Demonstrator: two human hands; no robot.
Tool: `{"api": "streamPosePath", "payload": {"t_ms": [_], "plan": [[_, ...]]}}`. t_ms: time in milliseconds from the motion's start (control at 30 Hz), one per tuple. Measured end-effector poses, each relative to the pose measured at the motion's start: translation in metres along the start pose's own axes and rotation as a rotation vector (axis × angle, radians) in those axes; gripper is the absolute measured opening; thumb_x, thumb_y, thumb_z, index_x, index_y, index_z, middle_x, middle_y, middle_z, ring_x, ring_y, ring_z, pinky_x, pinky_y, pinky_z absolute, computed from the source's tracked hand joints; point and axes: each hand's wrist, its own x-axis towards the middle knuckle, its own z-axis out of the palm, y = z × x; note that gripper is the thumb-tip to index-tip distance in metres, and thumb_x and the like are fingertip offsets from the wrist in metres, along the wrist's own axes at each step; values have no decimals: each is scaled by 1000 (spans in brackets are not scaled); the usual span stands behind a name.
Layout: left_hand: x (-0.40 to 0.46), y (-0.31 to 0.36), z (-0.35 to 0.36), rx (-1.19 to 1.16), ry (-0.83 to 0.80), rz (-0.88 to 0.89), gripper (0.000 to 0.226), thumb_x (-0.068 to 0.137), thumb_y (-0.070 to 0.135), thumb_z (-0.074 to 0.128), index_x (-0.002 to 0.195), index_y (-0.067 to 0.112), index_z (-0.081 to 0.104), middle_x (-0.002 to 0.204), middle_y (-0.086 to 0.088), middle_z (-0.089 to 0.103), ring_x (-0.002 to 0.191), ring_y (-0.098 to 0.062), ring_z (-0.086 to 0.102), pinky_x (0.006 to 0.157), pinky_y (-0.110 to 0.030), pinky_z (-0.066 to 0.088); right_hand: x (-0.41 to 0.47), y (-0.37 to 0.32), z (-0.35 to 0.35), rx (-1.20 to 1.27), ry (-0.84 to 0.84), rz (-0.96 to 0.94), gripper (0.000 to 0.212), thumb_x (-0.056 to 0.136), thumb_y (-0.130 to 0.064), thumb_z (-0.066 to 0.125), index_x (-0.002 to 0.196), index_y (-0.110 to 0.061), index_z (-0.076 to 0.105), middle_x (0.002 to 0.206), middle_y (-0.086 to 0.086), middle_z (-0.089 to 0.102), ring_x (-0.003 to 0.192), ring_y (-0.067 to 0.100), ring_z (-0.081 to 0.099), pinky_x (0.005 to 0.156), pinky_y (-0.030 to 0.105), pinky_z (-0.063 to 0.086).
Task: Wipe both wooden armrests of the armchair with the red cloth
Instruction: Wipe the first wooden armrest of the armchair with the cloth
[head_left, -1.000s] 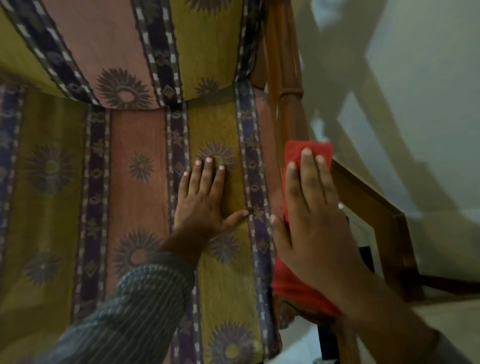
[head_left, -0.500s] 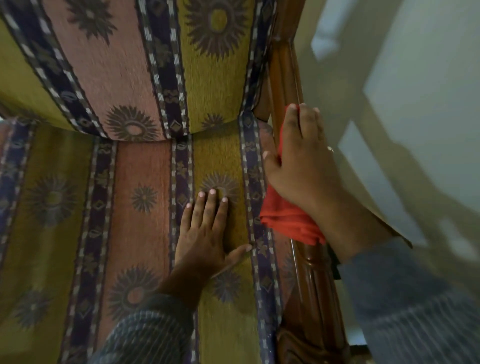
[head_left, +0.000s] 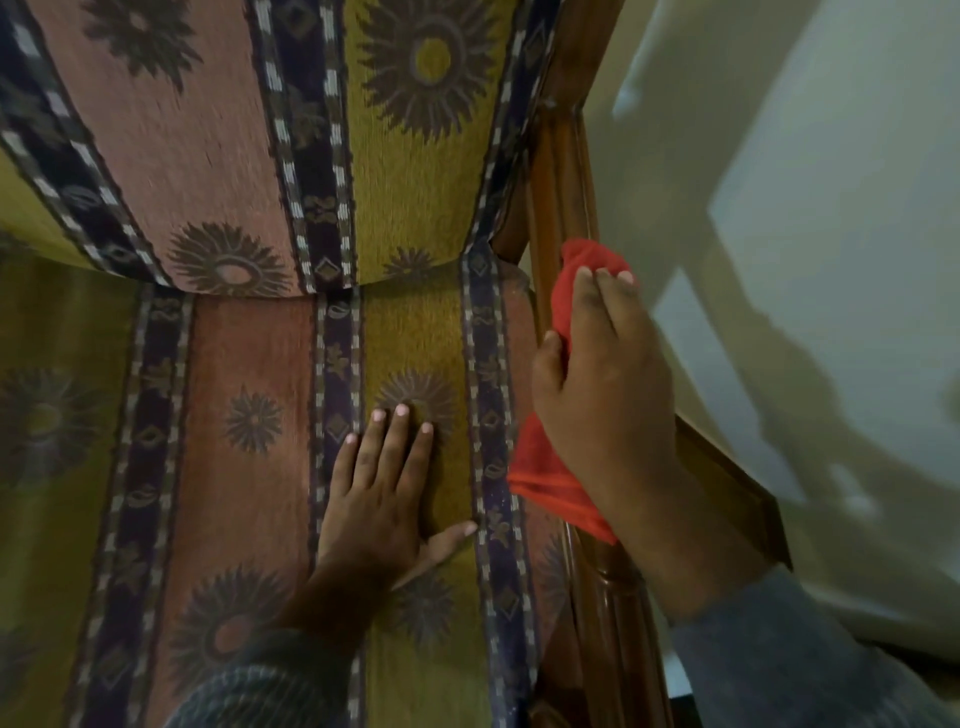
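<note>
The right wooden armrest (head_left: 563, 192) of the armchair runs from the top centre down to the bottom right. My right hand (head_left: 602, 395) presses the bunched red cloth (head_left: 550, 483) onto the middle of this armrest, with cloth showing past the fingertips and below the palm. My left hand (head_left: 384, 493) lies flat with fingers apart on the striped seat cushion (head_left: 249, 395), just left of the armrest. The other armrest is out of view.
The patterned backrest (head_left: 249, 130) fills the top left. A pale wall (head_left: 805, 208) with shadows stands right beside the armrest. A wooden ledge (head_left: 737, 493) sits between the armrest and the wall.
My right hand slid the red cloth along the armrest from the front end toward the backrest. The cloth has bunched up. My left hand has stayed on the seat.
</note>
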Motion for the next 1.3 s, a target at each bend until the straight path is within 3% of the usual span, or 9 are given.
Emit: {"api": "streamPosePath", "payload": {"t_ms": [133, 333, 533, 700, 933, 1133, 1300], "plan": [[-1, 1, -3, -5, -17, -1, 113, 77, 91, 34, 158, 13, 22, 167, -14, 13, 155, -33, 8, 124, -53, 6, 13, 0, 3, -1, 4, -17, 59, 97, -28, 31, 146, 5, 37, 148, 29, 44, 144, 43, 34, 113, 41, 29], [0, 1, -5, -6, -23, -10, 112, 78, 91, 34, 158, 13, 23, 167, -13, 14, 155, -32, 8, 124, -54, 10, 88, -6, 12, 24, -21, 31, 57, 100, -26, 39, 151, -1, 30, 155, 21, 38, 148, 35, 27, 121, 42, 22], [0, 1, -6, -20, -2, 1, 112, 77, 90, 36, 157, 12, 26, 167, -14, 16, 155, -34, 11, 122, -56, 15, 28, 2, -1, 33, -17, 11, 56, 99, -29, 32, 147, -1, 39, 149, 19, 48, 141, 35, 39, 118, 40, 25], [0, 0, -2, -18, 1, -2, 112, 77, 91, 35, 157, 13, 25, 167, -13, 15, 155, -33, 10, 123, -56, 13, 66, -5, 9, -3, -73, -1, 65, 100, -31, 32, 155, -1, 16, 159, 20, 31, 150, 37, 21, 121, 49, 25], [-1, 2, -6, -27, -13, -10, 112, 78, 92, 31, 159, 16, 19, 168, -11, 12, 155, -31, 6, 124, -53, 7, 120, -9, 19, -40, -95, 20, 69, 100, -32, 38, 156, -2, 11, 163, 22, 19, 151, 40, 12, 124, 48, 14], [0, 0, -5, -33, -33, -15, 112, 78, 93, 29, 159, 17, 14, 168, -11, 9, 156, -30, 2, 125, -53, 5, 94, -4, 15, -42, -148, -4, 72, 100, -35, 37, 157, -5, 4, 167, 18, 4, 154, 35, 0, 125, 46, 7], [-2, 0, -6, -36, -13, 0, 112, 78, 91, 32, 159, 16, 17, 168, -12, 11, 156, -31, 4, 125, -53, 7, -8, 1, -7, -36, -238, -56, 67, 103, -35, 32, 158, -9, 1, 167, 14, -2, 154, 30, -6, 124, 49, 6]]}}
